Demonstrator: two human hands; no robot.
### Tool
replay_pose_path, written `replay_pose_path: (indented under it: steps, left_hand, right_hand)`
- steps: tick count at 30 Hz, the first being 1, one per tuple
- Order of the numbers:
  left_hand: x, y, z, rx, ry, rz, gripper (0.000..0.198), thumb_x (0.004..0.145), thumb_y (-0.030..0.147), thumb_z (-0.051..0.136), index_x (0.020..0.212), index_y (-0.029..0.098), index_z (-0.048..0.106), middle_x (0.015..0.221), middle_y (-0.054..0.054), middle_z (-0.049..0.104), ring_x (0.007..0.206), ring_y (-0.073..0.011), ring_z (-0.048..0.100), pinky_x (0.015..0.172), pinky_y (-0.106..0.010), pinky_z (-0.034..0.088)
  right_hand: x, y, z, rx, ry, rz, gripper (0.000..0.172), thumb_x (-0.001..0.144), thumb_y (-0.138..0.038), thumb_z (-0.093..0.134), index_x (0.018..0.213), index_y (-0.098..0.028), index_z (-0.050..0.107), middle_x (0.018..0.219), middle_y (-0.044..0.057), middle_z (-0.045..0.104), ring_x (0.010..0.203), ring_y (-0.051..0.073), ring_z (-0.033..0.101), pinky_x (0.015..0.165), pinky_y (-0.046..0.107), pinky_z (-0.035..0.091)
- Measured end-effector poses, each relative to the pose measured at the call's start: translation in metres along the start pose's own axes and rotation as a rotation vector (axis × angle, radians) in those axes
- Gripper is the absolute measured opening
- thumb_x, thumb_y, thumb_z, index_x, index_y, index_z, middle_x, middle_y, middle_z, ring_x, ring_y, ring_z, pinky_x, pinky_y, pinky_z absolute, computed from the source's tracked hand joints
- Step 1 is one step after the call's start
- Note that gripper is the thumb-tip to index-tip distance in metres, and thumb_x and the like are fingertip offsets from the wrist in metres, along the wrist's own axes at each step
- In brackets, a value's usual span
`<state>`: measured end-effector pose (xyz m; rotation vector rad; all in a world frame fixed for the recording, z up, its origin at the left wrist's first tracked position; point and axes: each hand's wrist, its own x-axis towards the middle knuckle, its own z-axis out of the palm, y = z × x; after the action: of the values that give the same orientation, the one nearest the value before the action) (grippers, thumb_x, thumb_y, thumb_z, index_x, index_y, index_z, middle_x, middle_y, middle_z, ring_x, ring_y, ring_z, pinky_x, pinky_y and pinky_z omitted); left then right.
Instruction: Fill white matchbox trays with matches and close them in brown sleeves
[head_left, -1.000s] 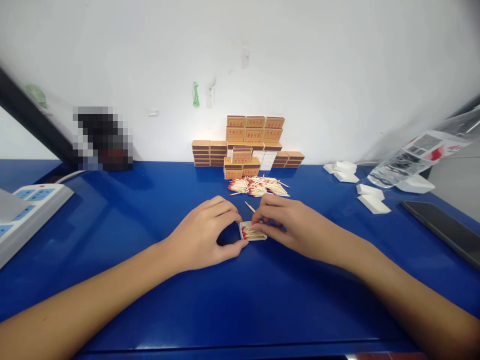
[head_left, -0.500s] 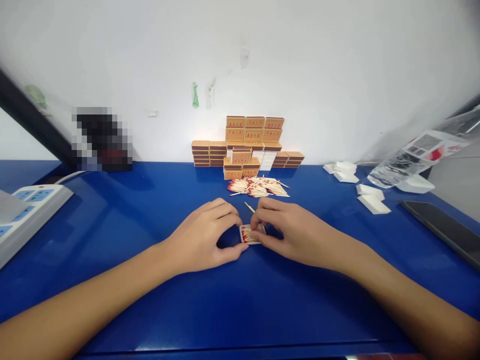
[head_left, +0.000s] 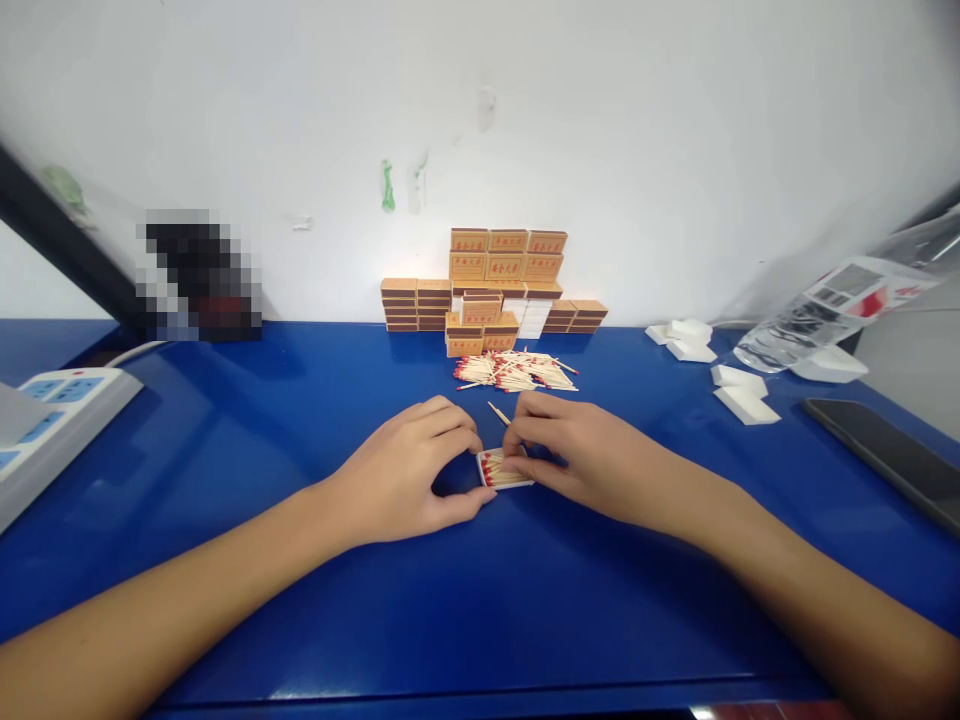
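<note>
A small white matchbox tray [head_left: 517,486] lies on the blue table with several red-tipped matches [head_left: 495,470] inside. My left hand [head_left: 420,470] steadies its left end, with the thumb at the near corner and the index finger at the far one. Over the tray's right part, my right hand [head_left: 562,445] has thumb and index finger closed together at the matches. A single match [head_left: 497,413] juts out to the upper left from its curled fingers. The right fingertips partly hide the tray's contents.
A pile of loose matches [head_left: 517,371] lies beyond the hands, before stacked matchboxes [head_left: 506,267] at the wall. To the right are white trays [head_left: 746,404], a plastic bottle [head_left: 795,320] and a phone [head_left: 892,455]. A power strip [head_left: 67,420] sits at left.
The right thumb and index finger have shifted slightly, showing more of the matches in the tray. My left hand stays at the tray's end. The view has tilted very slightly.
</note>
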<state>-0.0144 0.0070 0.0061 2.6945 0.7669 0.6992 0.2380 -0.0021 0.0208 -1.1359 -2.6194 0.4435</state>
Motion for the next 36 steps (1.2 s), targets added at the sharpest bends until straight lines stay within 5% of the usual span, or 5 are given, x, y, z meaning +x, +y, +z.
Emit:
replay_pose_path:
  steps: [17, 28, 36]
  left_hand:
    - [-0.0008, -0.0002, 0.0007, 0.003, 0.007, 0.005, 0.020, 0.093, 0.035, 0.074, 0.103, 0.018, 0.070, 0.106, -0.009, 0.072, 0.102, -0.0264, 0.065, 0.093, -0.045, 0.057]
    - [-0.0009, -0.0008, 0.0011, 0.007, 0.010, 0.017, 0.021, 0.093, 0.034, 0.075, 0.103, 0.017, 0.070, 0.106, -0.009, 0.072, 0.102, -0.0267, 0.065, 0.093, -0.045, 0.057]
    - [-0.0011, -0.0011, 0.0013, 0.002, 0.007, 0.026, 0.020, 0.094, 0.034, 0.074, 0.102, 0.017, 0.070, 0.106, -0.009, 0.072, 0.101, -0.0259, 0.065, 0.093, -0.045, 0.057]
  right_hand:
    - [-0.0016, -0.0047, -0.0059, 0.160, -0.045, 0.010, 0.017, 0.107, -0.029, 0.060, 0.098, -0.021, 0.071, 0.101, 0.005, 0.066, 0.082, 0.016, 0.062, 0.074, 0.031, 0.047]
    - [-0.0018, -0.0054, -0.0032, 0.060, -0.039, 0.056, 0.020, 0.106, -0.033, 0.062, 0.094, -0.020, 0.071, 0.095, 0.004, 0.065, 0.077, 0.016, 0.060, 0.070, 0.031, 0.045]
    - [0.0012, -0.0054, 0.0008, 0.045, 0.044, 0.003, 0.006, 0.101, -0.020, 0.067, 0.096, -0.020, 0.070, 0.096, 0.002, 0.065, 0.074, 0.014, 0.059, 0.066, 0.028, 0.043]
